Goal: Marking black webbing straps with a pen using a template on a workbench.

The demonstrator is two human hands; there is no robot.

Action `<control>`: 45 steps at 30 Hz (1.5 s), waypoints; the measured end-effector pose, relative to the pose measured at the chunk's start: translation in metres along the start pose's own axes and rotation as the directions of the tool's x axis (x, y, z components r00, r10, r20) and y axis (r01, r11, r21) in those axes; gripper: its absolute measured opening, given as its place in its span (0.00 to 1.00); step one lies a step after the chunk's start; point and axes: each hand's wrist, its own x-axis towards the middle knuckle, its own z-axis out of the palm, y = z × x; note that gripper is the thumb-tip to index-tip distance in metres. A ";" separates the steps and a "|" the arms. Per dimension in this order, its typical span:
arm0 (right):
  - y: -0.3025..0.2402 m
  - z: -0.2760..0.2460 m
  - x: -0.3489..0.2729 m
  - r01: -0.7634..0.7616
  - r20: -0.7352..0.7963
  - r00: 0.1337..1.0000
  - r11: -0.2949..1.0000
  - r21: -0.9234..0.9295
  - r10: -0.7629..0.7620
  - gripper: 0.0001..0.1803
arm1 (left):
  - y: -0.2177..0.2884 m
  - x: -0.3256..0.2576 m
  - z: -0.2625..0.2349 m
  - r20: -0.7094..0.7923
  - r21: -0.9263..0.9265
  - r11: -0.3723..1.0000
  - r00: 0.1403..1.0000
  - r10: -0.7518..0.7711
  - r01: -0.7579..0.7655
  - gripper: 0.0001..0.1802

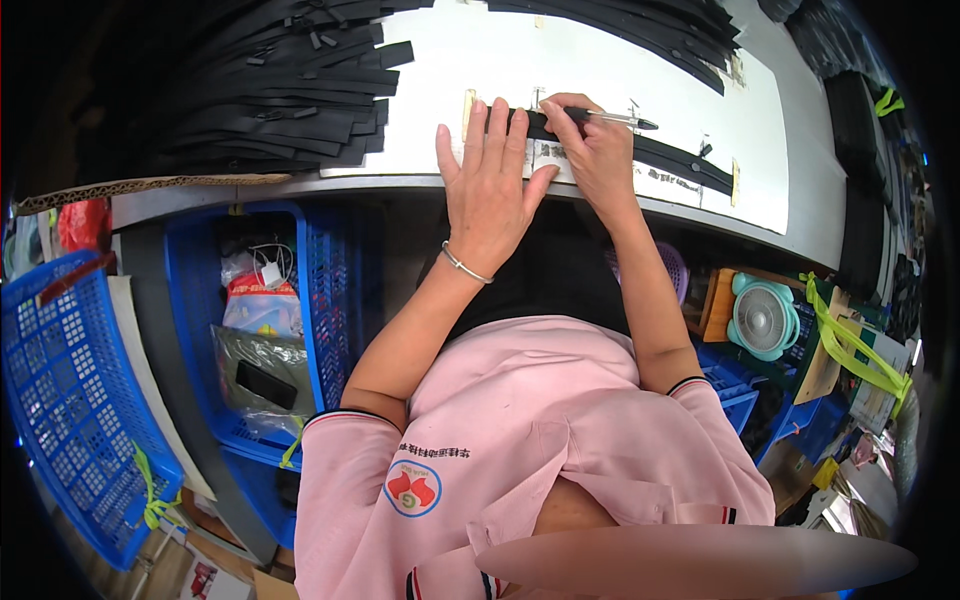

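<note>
A single black zipper (684, 160) lies lengthwise along a white board (440, 70) on the table, its small slider near the right end. My left hand (486, 185) rests flat across the zipper's left part, fingers stretched out and slightly apart. Just to the right, my right hand (596, 150) is closed around a pen (628, 121) with a clear barrel. The pen's rear end points right; its tip is hidden by my fingers, at the zipper. Dark handwritten marks and bits of yellowish tape show on the board beside the zipper.
Black zippers (300, 95) are heaped at the left, and more zippers (640, 35) lie along the far edge. Below the table stand a blue crate (312, 300) holding bags and a phone (266, 384), another blue basket (75, 370), and a small turquoise fan (764, 316).
</note>
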 end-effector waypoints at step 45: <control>0.042 -0.076 -0.018 -0.171 -0.243 0.952 0.981 0.088 0.188 0.11 | 0.062 0.013 0.019 0.146 -0.155 0.980 0.978 0.150 -0.128 0.30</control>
